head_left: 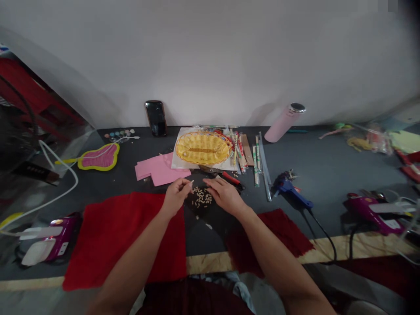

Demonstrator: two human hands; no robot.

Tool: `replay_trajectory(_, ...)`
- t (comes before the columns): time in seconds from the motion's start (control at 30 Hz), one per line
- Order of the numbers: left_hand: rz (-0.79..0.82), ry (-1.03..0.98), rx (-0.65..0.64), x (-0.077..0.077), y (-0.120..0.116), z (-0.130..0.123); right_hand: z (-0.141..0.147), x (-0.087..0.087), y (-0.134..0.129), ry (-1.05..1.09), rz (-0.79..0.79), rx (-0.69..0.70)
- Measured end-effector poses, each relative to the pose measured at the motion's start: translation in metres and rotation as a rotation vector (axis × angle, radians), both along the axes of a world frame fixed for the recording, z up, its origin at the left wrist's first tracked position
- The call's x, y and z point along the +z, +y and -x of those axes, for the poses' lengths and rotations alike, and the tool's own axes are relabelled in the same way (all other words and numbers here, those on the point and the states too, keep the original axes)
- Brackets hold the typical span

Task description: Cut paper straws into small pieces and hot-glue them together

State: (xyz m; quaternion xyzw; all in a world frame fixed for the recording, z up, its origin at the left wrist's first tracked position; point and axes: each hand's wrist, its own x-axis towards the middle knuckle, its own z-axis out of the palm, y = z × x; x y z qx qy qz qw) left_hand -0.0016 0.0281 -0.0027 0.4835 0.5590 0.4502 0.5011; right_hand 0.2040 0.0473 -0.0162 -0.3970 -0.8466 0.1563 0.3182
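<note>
Small pale pieces lie loose in a scattered pile at the centre of the frame, on the bare dark desk. Status: judged from the pile, the work appears to be at an early stage; one piece is picked up, many lie unsorted, and no assembled item can be made out among them.

Position: the pile lies between and just below the two hands. The left hand, at its upper left, pinches a small white piece between thumb and finger. The right hand, at its upper right, has its fingers drawn together; whether it grips anything cannot be told.

Surroundings: red-handled pliers, above the right hand; wicker basket, upper centre; pink sheets, left of centre; red cloth, lower left; blue glue gun, right of centre.
</note>
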Motion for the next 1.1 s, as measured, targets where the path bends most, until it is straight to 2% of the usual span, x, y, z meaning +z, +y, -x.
replay_trajectory(0.13,0.016,-0.086,0.010,-0.002,0.002,0.002,-0.017,0.003,0.007,-0.041,-0.046,-0.203)
replay_trajectory(0.27,0.014,-0.119,0.008,-0.003,0.003,0.003,-0.027,0.008,0.007,-0.284,0.004,-0.397)
replay_trajectory(0.4,0.014,-0.137,0.014,-0.004,0.003,0.002,-0.025,0.011,0.007,-0.423,0.078,-0.409)
replay_trajectory(0.6,0.033,-0.251,0.024,-0.003,0.003,0.003,-0.024,0.018,0.005,-0.370,0.024,-0.413)
replay_trajectory(0.67,0.043,-0.328,0.033,-0.001,0.005,0.004,-0.024,0.023,0.003,-0.275,0.032,-0.382)
replay_trajectory(0.73,0.062,-0.414,0.050,0.000,0.006,0.006,-0.024,0.029,0.002,-0.120,0.132,-0.317)
replay_trajectory(0.87,0.089,-0.556,0.085,0.000,0.009,0.009,-0.018,0.036,-0.004,0.400,0.531,-0.144)
replay_trajectory(0.93,0.084,-0.579,0.091,-0.001,0.009,0.009,-0.014,0.038,-0.008,0.618,0.675,-0.022)
replay_trajectory(1.0,0.079,-0.571,0.089,-0.002,0.010,0.009,-0.010,0.040,-0.011,0.663,0.699,0.049)
replay_trajectory(1.1,0.066,-0.561,0.089,-0.001,0.009,0.008,-0.007,0.038,-0.013,0.449,0.511,0.042)
